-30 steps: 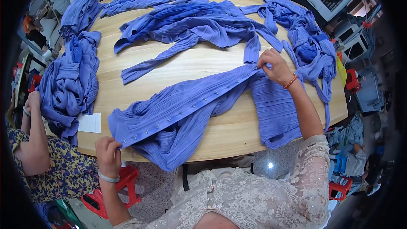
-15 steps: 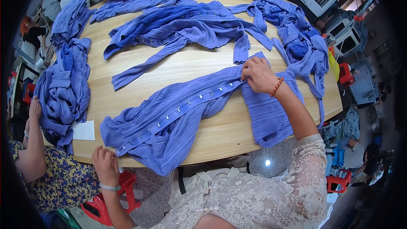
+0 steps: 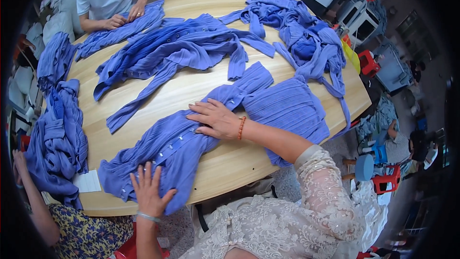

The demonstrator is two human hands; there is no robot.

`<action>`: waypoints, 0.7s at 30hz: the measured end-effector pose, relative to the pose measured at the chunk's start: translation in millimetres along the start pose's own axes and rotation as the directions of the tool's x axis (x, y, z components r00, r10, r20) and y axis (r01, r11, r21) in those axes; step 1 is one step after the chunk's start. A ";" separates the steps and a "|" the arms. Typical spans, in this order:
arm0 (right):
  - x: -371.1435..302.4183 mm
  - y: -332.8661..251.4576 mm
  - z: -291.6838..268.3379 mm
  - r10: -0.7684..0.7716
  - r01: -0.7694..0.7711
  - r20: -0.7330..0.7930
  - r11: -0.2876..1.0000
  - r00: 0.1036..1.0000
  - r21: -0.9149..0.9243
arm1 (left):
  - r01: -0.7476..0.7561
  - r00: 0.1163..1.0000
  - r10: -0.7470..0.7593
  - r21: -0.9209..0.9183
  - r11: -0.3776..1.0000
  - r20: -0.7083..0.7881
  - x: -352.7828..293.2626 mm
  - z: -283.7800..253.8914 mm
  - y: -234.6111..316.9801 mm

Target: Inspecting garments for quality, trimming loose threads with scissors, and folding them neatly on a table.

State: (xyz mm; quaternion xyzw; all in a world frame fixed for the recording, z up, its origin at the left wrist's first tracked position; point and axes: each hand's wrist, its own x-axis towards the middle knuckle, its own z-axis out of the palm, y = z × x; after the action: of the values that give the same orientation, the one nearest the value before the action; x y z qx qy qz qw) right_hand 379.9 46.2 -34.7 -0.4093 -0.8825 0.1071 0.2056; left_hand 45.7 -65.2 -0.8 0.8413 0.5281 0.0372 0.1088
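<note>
A blue-violet crinkled garment point(image 3: 146, 139) lies lengthwise in front of me, with a row of small metal clasps point(image 3: 167, 150) along its edge strip. My left hand point(image 3: 151, 194) rests on its near left part, fingers spread flat over the cloth. Farther up the same garment, my right hand point(image 3: 218, 121) presses palm down, fingers stretched out and covering part of the strip. Neither hand grips anything. Beside the garment's far right end sits a folded blue-violet ribbed piece point(image 3: 287, 110).
Across the wooden table point(image 3: 230, 168), another clasped garment point(image 3: 187, 50) is laid out. Blue-violet heaps lie along the left point(image 3: 60, 134) and right point(image 3: 311, 38) edges. A person point(image 3: 112, 0) handles cloth at the far left; another person's arm point(image 3: 36, 206) is at near left.
My right hand has let go of the garment's far end and come down flat nearer its middle. My left hand has moved from the near corner onto the cloth, fingers spreading. The view has shifted.
</note>
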 end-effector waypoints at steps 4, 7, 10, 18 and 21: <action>7.9 -11.7 6.3 0.048 -0.051 -0.068 0.998 0.997 -0.036 | -0.052 0.999 0.052 -0.011 0.999 0.008 8.0 -13.2 -31.8; 1.8 -20.3 3.2 0.118 -0.125 -0.068 0.987 0.991 -0.106 | -0.015 0.998 0.016 -0.007 1.000 0.059 12.7 -19.8 -41.8; -18.5 -24.5 -16.8 0.232 -0.252 -0.106 0.933 0.967 -0.256 | 0.030 0.997 -0.035 0.079 0.996 0.070 0.7 -22.7 -42.4; -220.1 -42.7 -140.3 0.255 -0.546 -0.860 0.837 0.442 -0.033 | -0.206 0.971 0.205 0.001 0.978 -0.127 24.5 -25.3 8.3; -307.7 -40.5 -139.4 0.453 -0.635 -0.891 0.690 0.003 0.348 | -0.270 0.954 0.272 0.036 0.962 -0.129 51.1 -22.4 37.6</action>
State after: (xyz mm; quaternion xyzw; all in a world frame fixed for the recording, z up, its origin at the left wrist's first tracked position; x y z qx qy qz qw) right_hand 593.8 -212.8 19.5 -0.7081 -0.3500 -0.1548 0.5934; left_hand 97.2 -32.0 26.7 0.9024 0.4142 0.1026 0.0596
